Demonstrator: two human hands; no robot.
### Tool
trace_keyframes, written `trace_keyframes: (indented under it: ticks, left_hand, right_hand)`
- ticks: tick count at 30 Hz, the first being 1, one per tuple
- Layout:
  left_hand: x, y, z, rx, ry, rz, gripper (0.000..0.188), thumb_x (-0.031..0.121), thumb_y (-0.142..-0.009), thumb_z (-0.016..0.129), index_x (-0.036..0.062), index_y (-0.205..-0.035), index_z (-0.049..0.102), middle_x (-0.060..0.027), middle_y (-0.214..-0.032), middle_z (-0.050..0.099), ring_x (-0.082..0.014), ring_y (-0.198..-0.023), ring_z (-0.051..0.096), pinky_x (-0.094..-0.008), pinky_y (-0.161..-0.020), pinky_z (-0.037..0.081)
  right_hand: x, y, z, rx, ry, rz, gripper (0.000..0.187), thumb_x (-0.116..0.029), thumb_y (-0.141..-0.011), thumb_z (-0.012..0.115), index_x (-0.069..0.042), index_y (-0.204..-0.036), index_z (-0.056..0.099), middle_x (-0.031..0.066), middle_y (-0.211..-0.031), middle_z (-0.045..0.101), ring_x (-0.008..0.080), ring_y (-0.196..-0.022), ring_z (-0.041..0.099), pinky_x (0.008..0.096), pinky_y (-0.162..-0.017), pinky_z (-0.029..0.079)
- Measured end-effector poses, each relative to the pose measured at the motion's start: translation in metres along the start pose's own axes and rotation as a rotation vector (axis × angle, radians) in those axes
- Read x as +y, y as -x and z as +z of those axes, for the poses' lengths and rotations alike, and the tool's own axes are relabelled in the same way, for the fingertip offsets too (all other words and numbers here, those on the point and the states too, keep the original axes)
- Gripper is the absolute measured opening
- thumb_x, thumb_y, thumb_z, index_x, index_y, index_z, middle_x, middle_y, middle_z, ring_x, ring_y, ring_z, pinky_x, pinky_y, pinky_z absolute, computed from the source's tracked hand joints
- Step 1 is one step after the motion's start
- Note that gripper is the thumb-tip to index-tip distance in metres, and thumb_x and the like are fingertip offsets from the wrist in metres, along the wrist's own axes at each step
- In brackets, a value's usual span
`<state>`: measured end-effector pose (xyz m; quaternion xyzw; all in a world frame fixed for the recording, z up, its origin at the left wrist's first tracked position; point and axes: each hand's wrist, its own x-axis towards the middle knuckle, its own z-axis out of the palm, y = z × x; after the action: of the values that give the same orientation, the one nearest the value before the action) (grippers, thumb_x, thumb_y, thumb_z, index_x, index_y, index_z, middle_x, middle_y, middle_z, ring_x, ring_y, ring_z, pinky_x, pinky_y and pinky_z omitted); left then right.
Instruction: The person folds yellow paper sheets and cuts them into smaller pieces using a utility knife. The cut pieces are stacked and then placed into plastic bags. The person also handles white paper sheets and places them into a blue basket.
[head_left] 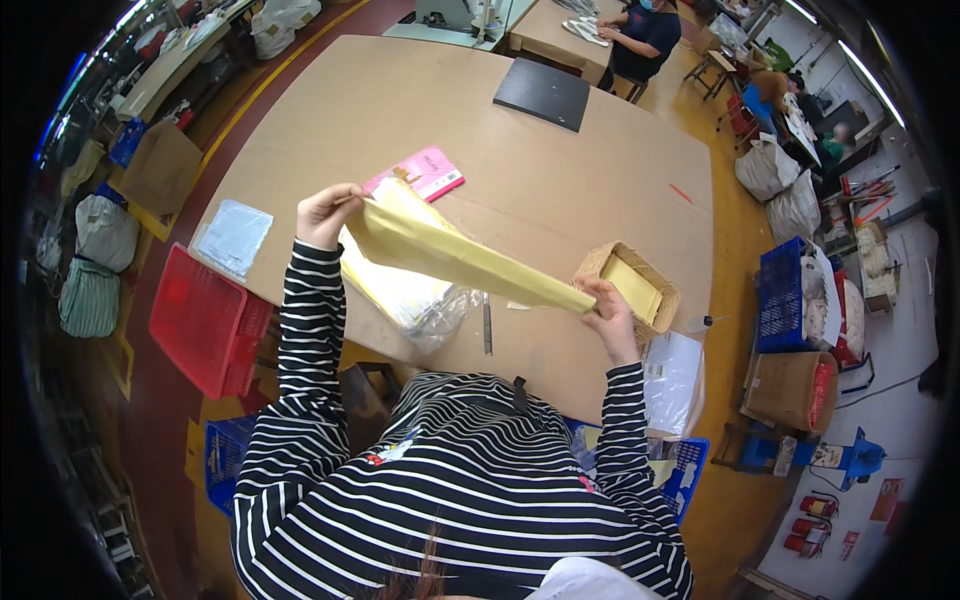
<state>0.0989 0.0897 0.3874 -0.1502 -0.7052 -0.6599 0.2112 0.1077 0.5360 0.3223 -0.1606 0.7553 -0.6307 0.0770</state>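
A long yellow strip of fabric or paper (450, 250) is stretched between my two hands above the table; I cannot make out which material it is. My left hand (328, 213) pinches its upper left end, and my right hand (609, 310) pinches its lower right end. Beneath the strip lies a stack of yellow and white pieces in a clear plastic bag (432, 322). A pink packet (432, 172) rests just beyond it. Close to my right hand, a wicker basket (592, 264) holds folded yellow pieces (632, 285).
The brown table (340, 110) also bears a black board (543, 94), a pale plastic packet (238, 238), a dark metal ruler-like strip (487, 325) and clear sheets (672, 380). A red crate (205, 325) stands left of it; blue crates (690, 470) flank me. Another person (648, 40) sits beyond.
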Motion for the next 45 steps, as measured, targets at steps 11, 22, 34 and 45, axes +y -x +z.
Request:
trace_keyframes:
  ticks: [11,22,34,45]
  left_hand:
    - [-0.159,0.071,0.095,0.286,-0.287,-0.512,0.050,0.008,-0.085,0.059,0.0056,-0.132,0.043,-0.0187,-0.124,0.054,-0.0249,-0.115,0.052,-0.0332,-0.094,0.045]
    - [-0.227,0.206,0.133,-0.786,-1.076,-0.772,0.071,0.022,-0.089,0.051,0.0432,-0.145,0.012,-0.0236,-0.153,0.002,-0.0396,-0.137,0.023,-0.0538,-0.110,0.021]
    - [-0.215,0.184,0.106,-0.628,-1.107,-0.262,0.062,0.002,-0.084,0.042,-0.0003,-0.143,0.021,-0.0198,-0.150,0.018,-0.0331,-0.130,0.038,-0.0350,-0.093,0.050]
    - [-0.188,0.199,0.091,-0.865,-1.100,-0.253,0.076,0.000,-0.079,0.046,0.0057,-0.147,0.011,-0.0115,-0.154,0.015,-0.0346,-0.130,0.039,-0.0333,-0.104,0.040]
  right_hand:
    - [0.102,0.036,0.028,0.180,-0.240,0.437,0.024,-0.008,-0.092,0.055,0.007,-0.112,0.057,0.0101,-0.104,0.065,0.0152,-0.091,0.061,0.0271,-0.080,0.047]
    - [0.168,0.149,-0.029,0.468,-0.506,0.737,0.032,-0.006,-0.092,0.053,0.007,-0.120,0.048,0.0150,-0.117,0.058,0.0229,-0.101,0.060,0.0339,-0.089,0.048]
    - [0.189,0.095,0.035,0.206,-0.616,0.804,0.031,-0.011,-0.093,0.054,0.003,-0.120,0.050,0.0128,-0.117,0.059,0.0218,-0.105,0.059,0.0337,-0.091,0.047]
    - [0.232,0.067,0.063,0.329,-0.705,0.788,0.035,-0.019,-0.097,0.048,-0.001,-0.127,0.044,0.0123,-0.118,0.057,0.0239,-0.105,0.058,0.0364,-0.090,0.048]
